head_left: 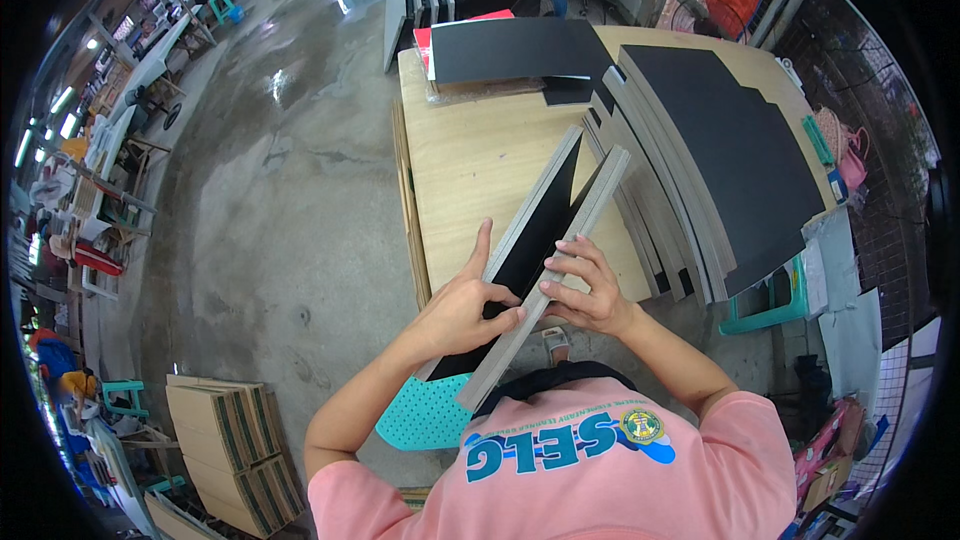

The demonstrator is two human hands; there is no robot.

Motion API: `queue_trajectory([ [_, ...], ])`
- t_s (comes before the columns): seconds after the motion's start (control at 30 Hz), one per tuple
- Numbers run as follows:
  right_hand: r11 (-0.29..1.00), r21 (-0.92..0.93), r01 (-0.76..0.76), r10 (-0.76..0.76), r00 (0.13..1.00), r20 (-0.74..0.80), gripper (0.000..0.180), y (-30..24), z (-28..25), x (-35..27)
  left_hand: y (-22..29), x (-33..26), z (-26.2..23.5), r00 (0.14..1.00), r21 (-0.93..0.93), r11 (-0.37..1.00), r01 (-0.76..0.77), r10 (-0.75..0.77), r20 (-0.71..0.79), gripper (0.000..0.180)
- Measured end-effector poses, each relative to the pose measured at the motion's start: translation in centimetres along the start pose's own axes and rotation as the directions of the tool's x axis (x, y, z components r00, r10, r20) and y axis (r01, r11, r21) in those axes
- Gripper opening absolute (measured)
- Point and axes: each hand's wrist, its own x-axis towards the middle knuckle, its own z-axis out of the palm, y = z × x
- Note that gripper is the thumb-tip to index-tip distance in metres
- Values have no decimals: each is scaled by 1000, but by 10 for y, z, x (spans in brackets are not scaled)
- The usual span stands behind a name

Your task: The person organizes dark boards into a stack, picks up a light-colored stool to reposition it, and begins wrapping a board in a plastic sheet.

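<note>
Some fingers are hidden where left hand (455,312), one finger raised, and right hand (597,298) pinch boards (530,262) mid-frame.

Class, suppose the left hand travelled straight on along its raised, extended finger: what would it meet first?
Following that finger, the left hand would cross above the bare tabletop and probably meet the pile topped by a black sheet; depth is unclear, so it might pass over.
</note>
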Motion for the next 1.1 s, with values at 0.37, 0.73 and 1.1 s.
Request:
queue_trajectory([
  [0.37, 1000, -1, 1, -1, 1000, -23, 51, -1, 0, -2, 0, 1, -1, 1000, -57, 998, 12, -11, 25, 26],
  [0.73, 1000, -12, -5, 4, 1000, -27, 51, -1, 0, -3, -3, 0, 0, 999, -76, 997, 22, -18, 46, 25],
  [1.1, 1000, 11, -2, 2, 999, -35, 48, 0, 0, -1, 15, -4, 4, 992, 20, 998, 67, -64, -107, 20],
])
